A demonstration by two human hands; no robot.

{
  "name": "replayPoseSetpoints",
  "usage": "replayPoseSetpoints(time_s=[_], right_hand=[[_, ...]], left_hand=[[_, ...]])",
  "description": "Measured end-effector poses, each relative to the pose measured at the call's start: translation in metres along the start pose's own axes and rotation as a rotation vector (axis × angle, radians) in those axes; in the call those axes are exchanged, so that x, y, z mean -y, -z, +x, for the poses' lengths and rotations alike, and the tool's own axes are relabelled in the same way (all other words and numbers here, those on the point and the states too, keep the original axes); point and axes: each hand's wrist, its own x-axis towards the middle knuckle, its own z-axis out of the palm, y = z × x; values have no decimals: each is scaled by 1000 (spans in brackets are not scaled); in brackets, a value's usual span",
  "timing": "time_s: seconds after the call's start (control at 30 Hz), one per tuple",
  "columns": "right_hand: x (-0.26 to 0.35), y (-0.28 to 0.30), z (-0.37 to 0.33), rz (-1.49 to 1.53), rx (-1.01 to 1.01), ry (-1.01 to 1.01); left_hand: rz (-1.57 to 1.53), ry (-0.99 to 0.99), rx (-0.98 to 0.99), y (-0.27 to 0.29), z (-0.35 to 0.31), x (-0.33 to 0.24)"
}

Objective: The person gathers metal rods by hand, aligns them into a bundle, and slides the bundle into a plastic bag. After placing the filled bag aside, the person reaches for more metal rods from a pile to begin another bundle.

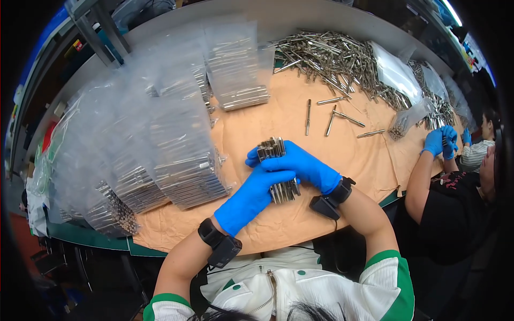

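A bundle of slim silvery metal rods (285, 191) is clasped between my hands above the paper-covered table. My blue-gloved left hand (245, 203) wraps the bundle from the left and near side. From the right, my blue-gloved right hand (306, 165) closes around its upper part, with fingers crossing over to the left. Rod ends stick out above and below the gloves; the middle of the bundle is hidden by my fingers. Beyond my right hand, several loose metal rods (330, 122) lie on the brown paper (289, 109).
Clear plastic bags packed with rods (187, 176) are stacked at the left. A large heap of loose rods (326, 56) lies at the back, beside more plastic bags (396, 72). At the right, a co-worker's blue-gloved hands (441, 142) are at the same table.
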Motion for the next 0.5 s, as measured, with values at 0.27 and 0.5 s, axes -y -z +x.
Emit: replayPoseSetpoints(time_s=[0.27, 0.5], right_hand=[[-5, 4, 6, -115, -184, -8], [42, 18, -15, -1047, -306, 507]], left_hand=[[-187, 78, -25, 10, 2, -1], [-385, 33, 45, 22, -2, -16]])
